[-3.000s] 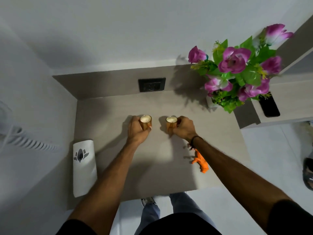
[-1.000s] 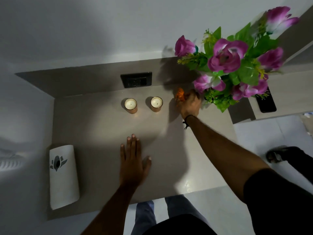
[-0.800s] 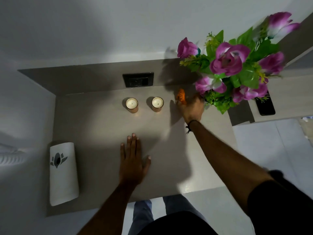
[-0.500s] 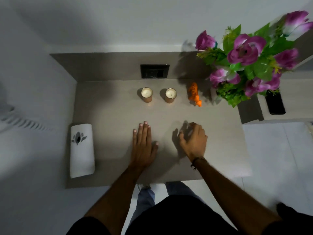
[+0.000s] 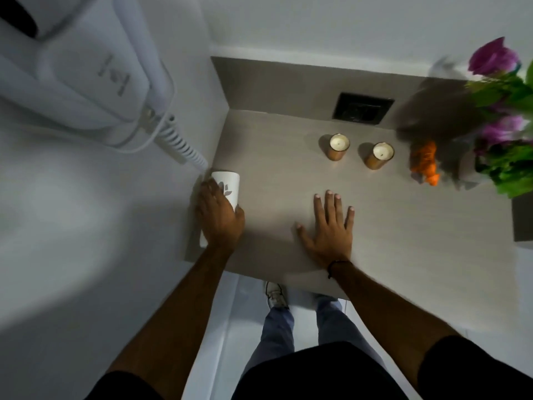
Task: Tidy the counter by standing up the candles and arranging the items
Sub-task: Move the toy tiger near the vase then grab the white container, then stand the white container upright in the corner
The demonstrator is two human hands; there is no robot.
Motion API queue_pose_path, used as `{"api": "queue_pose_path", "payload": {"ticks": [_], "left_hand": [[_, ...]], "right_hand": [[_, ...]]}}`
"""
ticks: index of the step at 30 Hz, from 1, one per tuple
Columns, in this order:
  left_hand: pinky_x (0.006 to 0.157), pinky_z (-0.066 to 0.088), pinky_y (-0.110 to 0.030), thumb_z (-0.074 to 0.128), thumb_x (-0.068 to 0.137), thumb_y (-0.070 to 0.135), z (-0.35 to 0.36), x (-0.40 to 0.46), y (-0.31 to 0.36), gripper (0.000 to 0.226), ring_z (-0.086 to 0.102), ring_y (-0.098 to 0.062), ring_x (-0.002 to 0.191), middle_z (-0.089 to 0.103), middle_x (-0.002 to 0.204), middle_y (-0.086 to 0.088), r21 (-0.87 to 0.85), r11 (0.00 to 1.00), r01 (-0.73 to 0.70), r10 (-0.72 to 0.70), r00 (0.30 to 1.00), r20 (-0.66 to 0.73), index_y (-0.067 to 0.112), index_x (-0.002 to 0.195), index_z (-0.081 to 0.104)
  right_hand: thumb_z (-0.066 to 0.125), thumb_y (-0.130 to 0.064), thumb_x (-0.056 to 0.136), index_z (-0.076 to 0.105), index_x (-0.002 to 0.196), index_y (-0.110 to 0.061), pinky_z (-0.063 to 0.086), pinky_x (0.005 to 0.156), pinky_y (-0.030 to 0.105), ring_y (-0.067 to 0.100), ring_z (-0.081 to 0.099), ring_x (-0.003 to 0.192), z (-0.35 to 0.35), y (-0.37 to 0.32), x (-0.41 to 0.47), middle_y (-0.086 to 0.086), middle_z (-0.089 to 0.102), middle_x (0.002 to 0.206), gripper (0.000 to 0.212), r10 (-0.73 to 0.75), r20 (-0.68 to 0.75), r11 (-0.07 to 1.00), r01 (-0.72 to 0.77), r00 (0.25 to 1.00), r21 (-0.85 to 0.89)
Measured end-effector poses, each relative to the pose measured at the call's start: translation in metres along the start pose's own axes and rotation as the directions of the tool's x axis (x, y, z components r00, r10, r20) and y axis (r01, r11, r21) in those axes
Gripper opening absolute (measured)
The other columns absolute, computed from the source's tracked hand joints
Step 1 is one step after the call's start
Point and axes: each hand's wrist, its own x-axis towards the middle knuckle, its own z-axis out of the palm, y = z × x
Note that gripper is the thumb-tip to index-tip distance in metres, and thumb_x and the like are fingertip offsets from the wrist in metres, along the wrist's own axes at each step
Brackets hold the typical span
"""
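Two candles [image 5: 339, 146] upright, left hand [image 5: 219, 219] clasping white roll [image 5: 226, 187], right hand [image 5: 331, 230] flat, fingers spread

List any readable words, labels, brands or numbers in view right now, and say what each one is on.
No text can be read.
White roll under the left hand: a dark leaf or flower emblem, no letters visible.
Wall-mounted white unit: a small grey marking on its casing, too blurred to read.
Dark wall plate: nothing legible.
Two candles and the orange toy: no labels visible.
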Motion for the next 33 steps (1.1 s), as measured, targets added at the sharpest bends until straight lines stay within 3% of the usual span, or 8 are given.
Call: {"api": "queue_pose_path", "payload": {"ticks": [6, 11, 14, 17, 22, 25, 29, 33], "left_hand": [[0.105, 0.057, -0.052, 0.09, 0.074, 0.034, -0.018, 0.015, 0.004, 0.079, 0.066, -0.043, 0.125, 0.067, 0.137, -0.022, -0.418, 0.847, 0.329, -0.287, 0.944, 0.163, 0.001, 0.136, 0.054], [0.106, 0.056, -0.051, 0.1, 0.053, 0.023, -0.019, 0.015, 0.041, 0.098, 0.065, -0.037, 0.121, 0.063, 0.132, -0.017, -0.774, 0.618, 0.137, -0.28, 0.959, -0.053, 0.005, 0.134, 0.047], [0.118, 0.048, -0.053, 0.104, 0.047, 0.025, -0.011, 0.024, 0.069, 0.121, 0.057, -0.036, 0.135, 0.055, 0.146, -0.017, -0.871, 0.489, 0.035, -0.317, 0.938, -0.14, 0.005, 0.146, 0.038], [0.113, 0.053, -0.053, 0.106, 0.046, 0.023, 0.003, 0.022, 0.086, 0.119, 0.057, -0.032, 0.129, 0.055, 0.142, -0.017, -0.903, 0.429, -0.035, -0.341, 0.919, -0.198, 0.005, 0.143, 0.04], [0.107, 0.055, -0.055, 0.106, 0.047, 0.024, 0.023, 0.012, 0.084, 0.112, 0.059, -0.037, 0.124, 0.056, 0.135, -0.018, -0.881, 0.471, -0.042, -0.31, 0.927, -0.209, 0.002, 0.137, 0.043], [0.108, 0.055, -0.055, 0.105, 0.047, 0.019, 0.023, 0.005, 0.067, 0.111, 0.06, -0.032, 0.123, 0.058, 0.135, -0.01, -0.857, 0.513, -0.047, -0.229, 0.955, -0.19, 0.01, 0.14, 0.043], [0.104, 0.057, -0.054, 0.094, 0.063, 0.0, 0.026, -0.004, 0.029, 0.101, 0.061, -0.038, 0.124, 0.058, 0.143, -0.012, -0.792, 0.601, -0.108, -0.071, 0.98, -0.187, 0.011, 0.15, 0.045], [0.092, 0.064, -0.047, 0.084, 0.077, -0.009, 0.019, 0.002, 0.016, 0.079, 0.069, -0.033, 0.109, 0.064, 0.13, -0.006, -0.8, 0.588, -0.116, -0.011, 0.988, -0.151, 0.001, 0.149, 0.052]], "right_hand": [[0.021, -0.079, 0.091, 0.004, 0.162, -0.024, 0.004, 0.125, 0.06, 0.028, -0.004, 0.158, 0.001, -0.002, 0.001, 0.007, -0.003, 0.171, 0.091, 0.018, 0.034, 1.0, -0.017, 0.999, -0.017], [0.019, -0.081, 0.09, 0.001, 0.162, -0.025, 0.003, 0.125, 0.06, 0.028, -0.007, 0.158, 0.003, -0.002, 0.002, 0.006, -0.006, 0.171, 0.092, 0.031, 0.041, 0.999, -0.029, 0.999, -0.033], [0.018, -0.081, 0.09, 0.001, 0.162, -0.025, 0.003, 0.125, 0.06, 0.028, -0.008, 0.158, 0.006, -0.002, 0.003, 0.006, -0.007, 0.171, 0.093, 0.04, 0.033, 0.998, -0.038, 0.999, -0.042], [0.017, -0.083, 0.089, 0.002, 0.162, -0.025, 0.003, 0.125, 0.06, 0.027, -0.008, 0.158, 0.008, 0.0, 0.004, 0.006, -0.007, 0.171, 0.094, 0.033, 0.03, 0.999, -0.032, 0.999, -0.04], [0.018, -0.083, 0.09, 0.005, 0.162, -0.024, 0.0, 0.125, 0.061, 0.029, -0.007, 0.158, 0.004, 0.0, 0.006, 0.007, -0.005, 0.171, 0.094, 0.018, 0.075, 0.999, -0.015, 0.997, -0.038], [0.035, -0.072, 0.093, 0.023, 0.158, -0.02, -0.005, 0.123, 0.059, 0.037, 0.006, 0.157, -0.008, -0.01, 0.014, 0.012, 0.014, 0.168, 0.085, 0.037, 0.054, 0.999, -0.038, 0.998, 0.017], [0.065, -0.038, 0.089, 0.063, 0.13, -0.017, 0.047, 0.11, 0.044, 0.03, 0.061, 0.126, -0.038, -0.033, 0.044, 0.008, 0.065, 0.134, 0.046, -0.11, -0.065, 0.903, 0.127, 0.992, 0.411], [0.078, -0.017, 0.08, 0.07, 0.119, -0.017, 0.06, 0.092, 0.037, 0.017, 0.072, 0.093, -0.061, -0.076, 0.082, 0.003, 0.076, 0.111, 0.04, -0.143, 0.078, 0.731, 0.052, 0.987, 0.681]]}}
